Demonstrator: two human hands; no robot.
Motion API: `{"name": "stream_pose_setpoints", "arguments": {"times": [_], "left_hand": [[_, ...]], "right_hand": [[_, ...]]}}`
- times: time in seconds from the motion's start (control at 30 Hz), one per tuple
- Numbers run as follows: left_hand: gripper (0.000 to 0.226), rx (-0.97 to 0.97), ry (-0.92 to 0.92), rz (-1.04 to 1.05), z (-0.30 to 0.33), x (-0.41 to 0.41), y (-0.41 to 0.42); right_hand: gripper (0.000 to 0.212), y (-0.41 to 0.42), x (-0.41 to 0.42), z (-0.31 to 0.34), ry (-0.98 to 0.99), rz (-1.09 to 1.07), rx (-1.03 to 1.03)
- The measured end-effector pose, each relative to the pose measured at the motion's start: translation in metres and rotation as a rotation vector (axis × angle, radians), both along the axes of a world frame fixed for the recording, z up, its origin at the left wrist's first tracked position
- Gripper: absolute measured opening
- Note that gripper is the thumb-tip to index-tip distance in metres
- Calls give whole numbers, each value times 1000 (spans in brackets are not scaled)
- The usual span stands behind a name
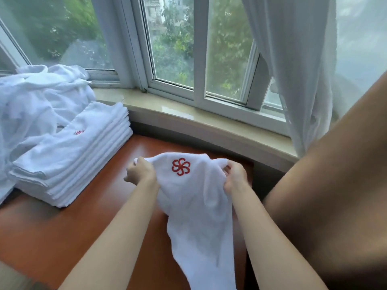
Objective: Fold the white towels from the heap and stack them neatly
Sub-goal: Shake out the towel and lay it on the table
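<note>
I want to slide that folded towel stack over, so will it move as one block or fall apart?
The stack will probably shear: its soft layers already sit slightly stepped. It should glide fairly easily on the polished wooden table. Pushing low looks safer.

- Looks like a hotel room or its linen corner — a stack of folded towels (69, 155) and a loose heap (31, 101), all white, carry the same red embroidered emblem (181, 166).
- A polished wooden desk (52, 237) meets a stone sill (188, 116) under white-framed windows (199, 59) with a sheer curtain (293, 70) — trees outside.
</note>
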State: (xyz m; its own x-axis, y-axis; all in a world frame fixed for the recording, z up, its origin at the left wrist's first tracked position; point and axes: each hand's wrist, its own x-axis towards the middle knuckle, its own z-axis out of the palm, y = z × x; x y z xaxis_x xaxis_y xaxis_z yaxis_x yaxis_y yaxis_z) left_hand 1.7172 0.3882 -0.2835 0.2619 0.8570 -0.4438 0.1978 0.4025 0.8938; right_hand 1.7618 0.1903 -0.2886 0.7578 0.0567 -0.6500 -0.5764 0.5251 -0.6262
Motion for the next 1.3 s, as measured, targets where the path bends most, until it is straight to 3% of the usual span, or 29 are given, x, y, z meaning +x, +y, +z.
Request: {"name": "stream_pose_setpoints", "arguments": {"times": [0.07,0.13,0.2,0.3,0.4,0.5,0.63,0.73,0.83,0.93,1.03,1.1,1.17,1.23,1.3], "left_hand": [[35,49,-153,-70,-3,22,20],[30,0,-298,-251,-15,40,31],[26,82,-225,-390,-37,48,33],[44,262,107,-563,-84,47,19],[48,340,382,-697,-126,30,1],[50,414,514,-615,-147,9,-6],[28,253,530,-374,-158,-23,-16],[29,17,432,-362,-156,-47,-39],[48,-320,274,-364,-142,-68,-71],[38,-518,137,-528,-133,-88,-106],[34,-476,31,-560,-127,-100,-131],[27,-390,-46,-480,-123,-105,-137],[20,-283,-103,-354,-116,-113,-136],[18,-206,-159,-227,-106,-124,-128],[11,-189,-222,-148,-93,-140,-123]], "right_hand": [[41,18,28,-4,-61,-12,246],[48,37,44,-19,-43,23,204],[40,45,48,-49,-1,71,-19],[10,47,34,-88,-6,237,-395],[32,36,20,-125,-139,547,-871],[55,23,13,-138,-240,723,-1282],[94,5,-13,-140,-74,836,-1485],[109,-10,-38,-142,-24,885,-1510],[99,-28,-57,-139,-47,842,-1518],[85,-46,-67,-134,22,818,-1397],[58,-66,-76,-123,76,855,-1030],[41,-82,-82,-116,98,945,-776],[27,-96,-84,-110,0,880,-536],[13,-109,-81,-101,-172,593,-490],[12,-125,-80,-93,-236,393,-646]]}}
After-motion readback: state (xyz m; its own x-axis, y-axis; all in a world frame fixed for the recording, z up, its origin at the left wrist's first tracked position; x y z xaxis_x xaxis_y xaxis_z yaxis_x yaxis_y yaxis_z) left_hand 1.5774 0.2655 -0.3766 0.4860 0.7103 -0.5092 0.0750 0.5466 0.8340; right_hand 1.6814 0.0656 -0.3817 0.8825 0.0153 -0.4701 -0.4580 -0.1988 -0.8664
